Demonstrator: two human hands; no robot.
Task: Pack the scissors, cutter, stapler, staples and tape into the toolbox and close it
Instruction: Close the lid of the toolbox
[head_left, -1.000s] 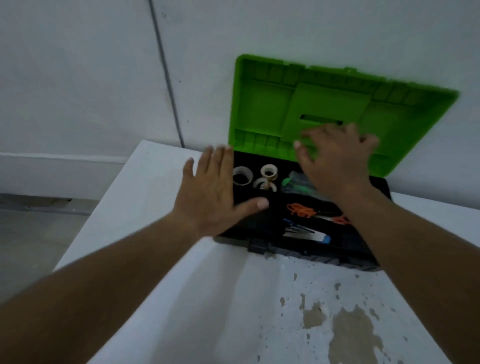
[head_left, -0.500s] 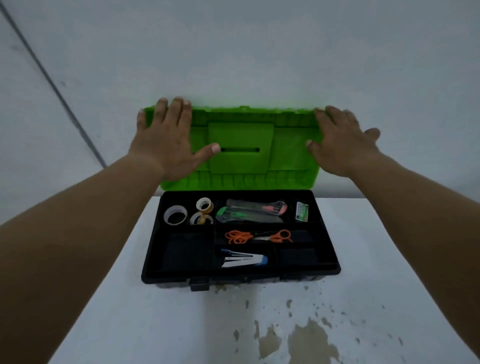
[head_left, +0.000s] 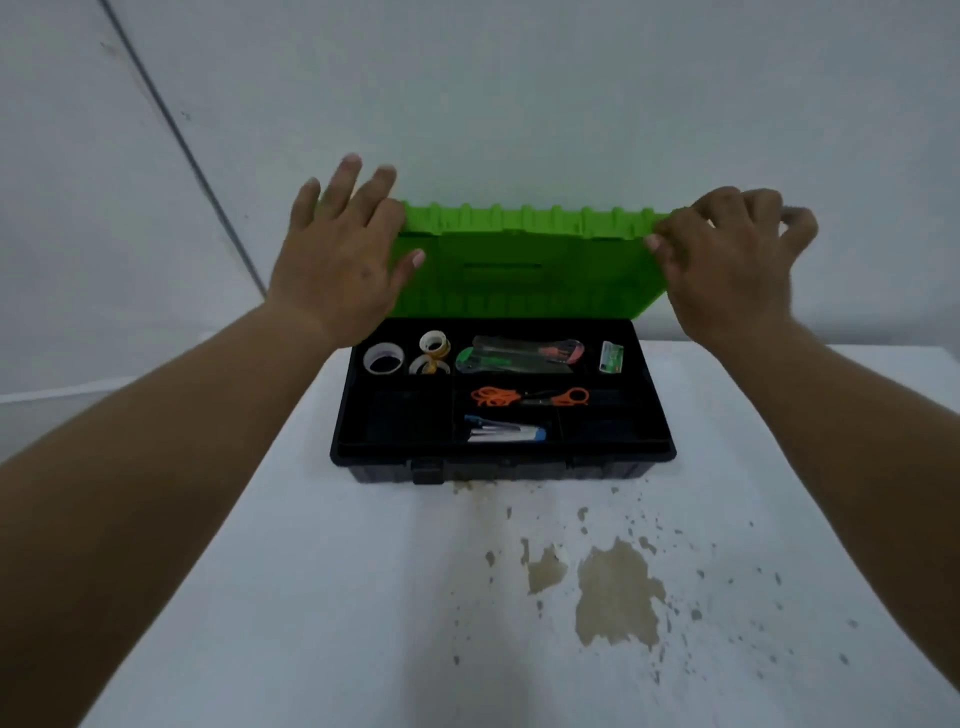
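Observation:
The black toolbox (head_left: 498, 457) stands open on the white table, its green lid (head_left: 524, 270) tipped up and leaning toward me. My left hand (head_left: 337, 254) lies against the lid's left end with fingers spread above the top edge. My right hand (head_left: 727, 260) grips the lid's right top corner. In the tray lie tape rolls (head_left: 384, 358), cutters (head_left: 519, 356), a small staples box (head_left: 611, 357), orange scissors (head_left: 530, 397) and a blue and white stapler (head_left: 501, 432).
The white table (head_left: 363, 597) has brown chipped patches (head_left: 613, 597) in front of the box. A grey wall rises right behind the lid. The table's left edge drops to a floor at the left.
My hands moved from above the tray up to the lid's two ends. The lid has come forward from the wall and now tilts toward me.

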